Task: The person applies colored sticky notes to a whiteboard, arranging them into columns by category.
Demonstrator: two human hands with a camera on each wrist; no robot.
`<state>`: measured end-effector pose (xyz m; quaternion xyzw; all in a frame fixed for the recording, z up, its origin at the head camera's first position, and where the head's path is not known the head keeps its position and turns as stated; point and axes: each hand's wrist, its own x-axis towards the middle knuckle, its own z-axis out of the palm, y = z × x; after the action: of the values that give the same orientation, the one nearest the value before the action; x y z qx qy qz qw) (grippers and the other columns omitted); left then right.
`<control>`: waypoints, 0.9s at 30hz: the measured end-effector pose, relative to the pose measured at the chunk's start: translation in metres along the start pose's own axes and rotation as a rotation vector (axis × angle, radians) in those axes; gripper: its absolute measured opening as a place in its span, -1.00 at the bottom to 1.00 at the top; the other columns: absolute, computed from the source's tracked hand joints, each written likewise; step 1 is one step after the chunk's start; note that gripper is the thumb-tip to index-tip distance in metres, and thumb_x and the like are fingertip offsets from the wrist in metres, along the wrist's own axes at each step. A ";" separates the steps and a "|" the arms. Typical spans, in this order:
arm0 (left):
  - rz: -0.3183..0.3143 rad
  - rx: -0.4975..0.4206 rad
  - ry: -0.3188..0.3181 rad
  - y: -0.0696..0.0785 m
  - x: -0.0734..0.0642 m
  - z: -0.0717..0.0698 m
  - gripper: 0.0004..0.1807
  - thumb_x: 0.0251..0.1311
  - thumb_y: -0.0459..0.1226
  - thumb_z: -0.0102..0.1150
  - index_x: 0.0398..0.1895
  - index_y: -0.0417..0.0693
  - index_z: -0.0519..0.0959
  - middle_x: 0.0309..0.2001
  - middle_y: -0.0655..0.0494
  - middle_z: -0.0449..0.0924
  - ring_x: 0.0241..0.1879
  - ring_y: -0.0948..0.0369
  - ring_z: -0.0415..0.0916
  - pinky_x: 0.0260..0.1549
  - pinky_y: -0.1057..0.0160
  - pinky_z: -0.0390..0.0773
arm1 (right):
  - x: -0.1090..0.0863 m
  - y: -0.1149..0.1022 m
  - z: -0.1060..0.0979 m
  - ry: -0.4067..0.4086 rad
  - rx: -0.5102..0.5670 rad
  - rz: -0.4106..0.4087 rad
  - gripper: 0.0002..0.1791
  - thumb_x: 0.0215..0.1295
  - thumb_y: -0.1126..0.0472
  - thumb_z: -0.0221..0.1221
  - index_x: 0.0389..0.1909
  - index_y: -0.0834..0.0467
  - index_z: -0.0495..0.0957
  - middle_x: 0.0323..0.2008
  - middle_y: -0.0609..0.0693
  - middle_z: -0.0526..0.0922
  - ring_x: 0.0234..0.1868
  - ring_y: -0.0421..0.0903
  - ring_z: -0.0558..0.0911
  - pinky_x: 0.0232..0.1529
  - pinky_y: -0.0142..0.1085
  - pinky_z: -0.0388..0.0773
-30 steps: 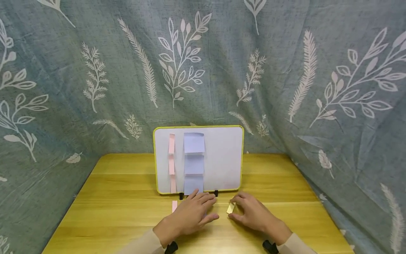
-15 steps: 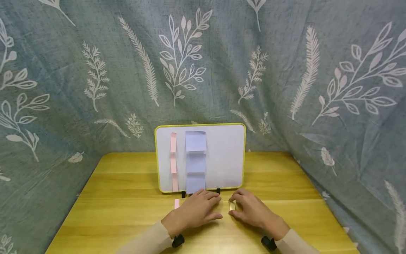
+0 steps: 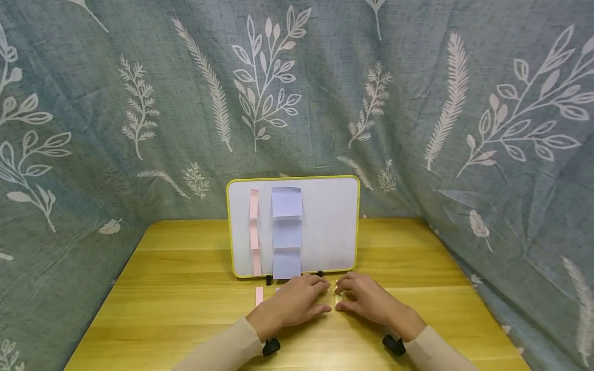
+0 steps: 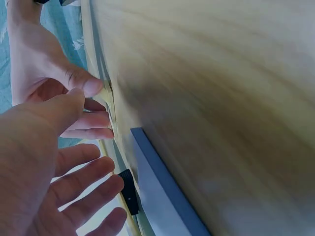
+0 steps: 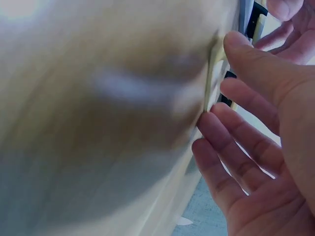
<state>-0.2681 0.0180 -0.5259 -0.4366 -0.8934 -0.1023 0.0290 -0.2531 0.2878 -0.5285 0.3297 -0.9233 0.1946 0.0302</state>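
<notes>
My right hand (image 3: 373,304) holds a small, narrow yellow sticky-note pad (image 3: 339,300) at the table, thumb at its near end and fingers at its far end. The right wrist view shows the pad (image 5: 210,78) edge-on between thumb and fingertips. My left hand (image 3: 297,303) hovers just left of it, fingers spread and loosely bent, holding nothing. Below that hand, a blue sticky-note pad (image 4: 160,179) is mostly hidden in the head view. A narrow pink sticky-note pad (image 3: 259,295) lies farther left.
A yellow-framed whiteboard (image 3: 329,221) stands behind the hands on small black feet (image 3: 268,280). It bears a column of pink strips (image 3: 253,234) and a column of blue notes (image 3: 286,233). Patterned curtain (image 3: 297,103) surrounds the wooden table (image 3: 162,299).
My left hand has moved right, closer to the yellow pad. The yellow pad has turned from slanted to straight in my right hand. The head view has shifted slightly.
</notes>
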 end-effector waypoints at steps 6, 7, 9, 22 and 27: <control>0.001 -0.033 0.032 0.005 0.009 0.002 -0.37 0.70 0.14 0.34 0.59 -0.03 0.66 0.45 0.10 0.77 0.43 0.15 0.74 0.44 0.19 0.74 | 0.001 0.003 -0.006 0.015 0.033 -0.010 -0.93 0.57 0.32 0.49 -0.05 0.10 0.89 0.05 0.03 0.92 0.06 -0.01 0.90 0.10 -0.11 0.89; -0.003 -0.042 0.041 0.005 0.010 0.002 -0.38 0.69 0.12 0.37 0.57 -0.03 0.67 0.43 0.10 0.78 0.42 0.15 0.75 0.43 0.20 0.74 | 0.001 0.004 -0.006 0.022 0.042 -0.010 -0.91 0.56 0.35 0.48 -0.07 0.10 0.88 0.01 0.02 0.93 0.03 -0.04 0.90 0.07 -0.14 0.88; -0.014 -0.057 0.055 0.007 0.012 0.001 -0.40 0.65 0.08 0.43 0.54 -0.05 0.69 0.39 0.09 0.80 0.38 0.15 0.77 0.41 0.21 0.75 | 0.002 0.004 -0.007 0.036 0.059 -0.012 -0.89 0.55 0.39 0.47 -0.11 0.11 0.87 -0.04 0.00 0.94 0.00 -0.10 0.89 0.04 -0.18 0.88; -0.149 -0.193 0.127 0.021 0.030 0.013 -0.36 0.33 0.02 0.76 0.34 -0.12 0.82 0.20 0.05 0.90 0.22 0.11 0.83 0.27 0.19 0.82 | 0.004 0.002 -0.009 0.016 0.210 0.070 -0.91 0.59 0.33 0.47 -0.08 0.09 0.91 -0.08 -0.03 0.97 -0.08 -0.21 0.92 -0.03 -0.34 0.87; -0.180 -0.210 0.161 0.022 0.032 0.020 -0.36 0.20 0.00 0.85 0.26 -0.09 0.86 0.12 0.10 0.93 0.14 0.16 0.81 0.20 0.22 0.81 | 0.003 0.005 -0.009 0.046 0.239 0.088 -0.92 0.61 0.30 0.46 -0.10 0.11 0.92 -0.16 -0.04 0.96 -0.18 -0.23 0.91 -0.11 -0.38 0.85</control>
<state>-0.2696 0.0602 -0.5371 -0.3458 -0.9080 -0.2323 0.0455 -0.2594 0.2926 -0.5208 0.2856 -0.9061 0.3121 0.0035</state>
